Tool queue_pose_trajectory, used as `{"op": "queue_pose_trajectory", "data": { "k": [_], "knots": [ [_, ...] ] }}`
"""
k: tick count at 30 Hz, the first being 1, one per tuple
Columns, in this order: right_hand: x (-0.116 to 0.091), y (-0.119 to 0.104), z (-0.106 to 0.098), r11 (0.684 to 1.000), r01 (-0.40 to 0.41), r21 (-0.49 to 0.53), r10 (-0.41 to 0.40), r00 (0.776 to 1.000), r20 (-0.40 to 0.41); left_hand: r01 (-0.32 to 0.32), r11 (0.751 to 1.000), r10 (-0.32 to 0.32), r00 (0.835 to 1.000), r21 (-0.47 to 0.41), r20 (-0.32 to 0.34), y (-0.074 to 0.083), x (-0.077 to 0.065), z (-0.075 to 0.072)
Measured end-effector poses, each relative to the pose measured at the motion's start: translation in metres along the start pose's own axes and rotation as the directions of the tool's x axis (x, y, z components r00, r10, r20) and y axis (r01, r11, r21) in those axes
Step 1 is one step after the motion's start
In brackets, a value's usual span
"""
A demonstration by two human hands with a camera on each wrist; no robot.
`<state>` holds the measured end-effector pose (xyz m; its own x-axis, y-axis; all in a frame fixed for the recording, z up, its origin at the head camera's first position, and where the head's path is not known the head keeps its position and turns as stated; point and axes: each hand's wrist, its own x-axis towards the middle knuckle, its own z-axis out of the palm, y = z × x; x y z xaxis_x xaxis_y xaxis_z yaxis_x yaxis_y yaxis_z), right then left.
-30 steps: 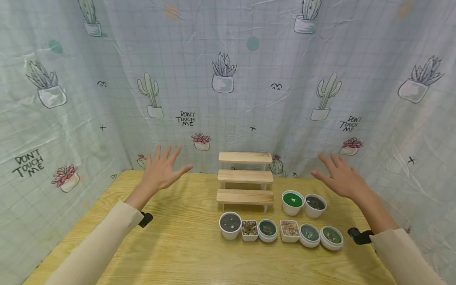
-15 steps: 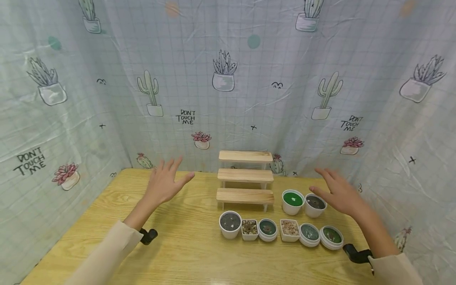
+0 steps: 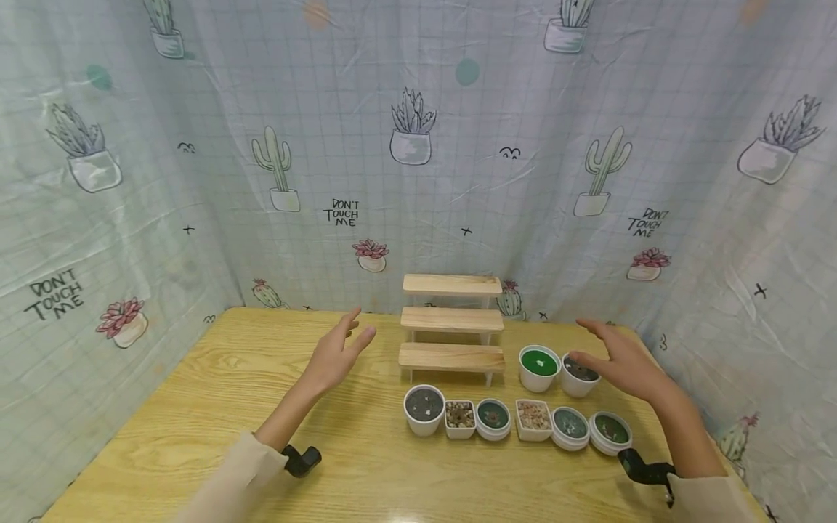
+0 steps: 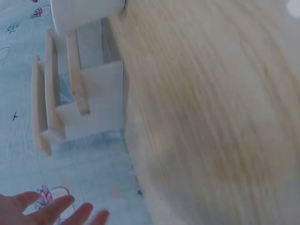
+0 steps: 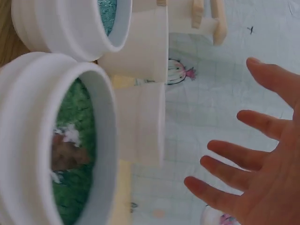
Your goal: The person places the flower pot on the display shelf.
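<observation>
My left hand [image 3: 332, 357] hangs over the table left of a three-step wooden shelf [image 3: 451, 356], fingers extended and holding nothing. In the left wrist view its fingertips [image 4: 80, 214] show at the lower left, apart from the shelf. My right hand [image 3: 624, 362] hovers at the right, overlapping a white pot with dark grey filling [image 3: 578, 383] in the head view. Its fingers are spread with nothing in them, as the right wrist view shows. Beside that pot stands a white pot with bright green filling [image 3: 539, 363].
In front of the shelf sit a grey-filled round pot [image 3: 423, 407], a square pot of pebbles [image 3: 461, 417], a dark green round pot [image 3: 492, 418], a square pot of pinkish stones [image 3: 533, 418] and two more round pots [image 3: 569, 427]. A cactus-print cloth [image 3: 327, 94] surrounds the wooden table [image 3: 366, 472].
Both hands have come down from higher up. My left hand has also moved right toward the shelf, and my right hand has lowered over the grey pot. The pots and shelf have stayed put.
</observation>
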<state>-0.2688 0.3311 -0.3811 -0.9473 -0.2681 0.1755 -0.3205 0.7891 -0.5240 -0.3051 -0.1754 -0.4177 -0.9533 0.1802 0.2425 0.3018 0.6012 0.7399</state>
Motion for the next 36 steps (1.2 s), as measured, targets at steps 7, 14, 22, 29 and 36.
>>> {"op": "queue_pose_trajectory", "data": {
  "k": [7, 14, 22, 29, 36],
  "knots": [
    [-0.003, 0.015, 0.007, 0.993, -0.076, 0.095, 0.078, 0.997, -0.014, 0.056, 0.937, -0.032, 0.997, -0.346, 0.077, -0.001, 0.004, 0.031],
    [-0.009, 0.028, 0.011, 0.981, -0.113, 0.156, 0.117, 0.993, -0.013, 0.158, 0.755, -0.110, 0.987, -0.636, 0.115, -0.001, 0.014, 0.050],
    [-0.013, 0.031, 0.011, 0.977, -0.124, 0.175, 0.128, 0.992, -0.012, 0.253, 0.694, -0.191, 0.967, -0.674, 0.165, -0.006, 0.023, 0.066],
    [-0.013, 0.036, 0.016, 0.970, -0.118, 0.212, 0.113, 0.993, 0.036, 0.305, 0.744, -0.215, 0.952, -0.594, 0.220, -0.018, 0.020, 0.074],
    [-0.011, 0.040, 0.019, 0.968, -0.112, 0.224, 0.105, 0.994, 0.042, 0.266, 0.737, -0.141, 0.960, -0.621, 0.244, -0.024, 0.022, 0.081]
  ]
}}
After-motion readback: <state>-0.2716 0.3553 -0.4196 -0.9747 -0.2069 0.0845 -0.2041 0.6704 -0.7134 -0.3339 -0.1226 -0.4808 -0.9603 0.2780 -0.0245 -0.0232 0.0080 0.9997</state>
